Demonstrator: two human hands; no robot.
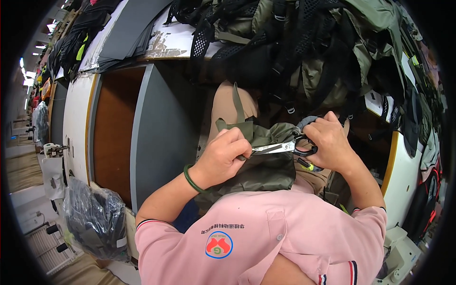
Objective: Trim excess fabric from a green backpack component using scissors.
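Observation:
Olive green fabric [256, 178] lies across my lap, with a narrow strap [238, 102] sticking up from its far side. My left hand [227, 151] is closed on an edge of this fabric, near the blade tips. In my right hand [328, 141] is a pair of scissors [285, 147] with black handles and metal blades. The blades point left toward my left hand and lie over the fabric. Grey cloth and a small yellow-green piece show beside my right hand. Exactly how far the blades stand apart is hard to make out.
A heap of black and olive backpacks [285, 42] covers the table in front. Dark grey sheets [124, 35] are stacked at its far left. Below stand grey cabinet panels [164, 128]. A clear plastic bag [95, 218] of dark goods is at the left, a sewing machine [401, 251] at lower right.

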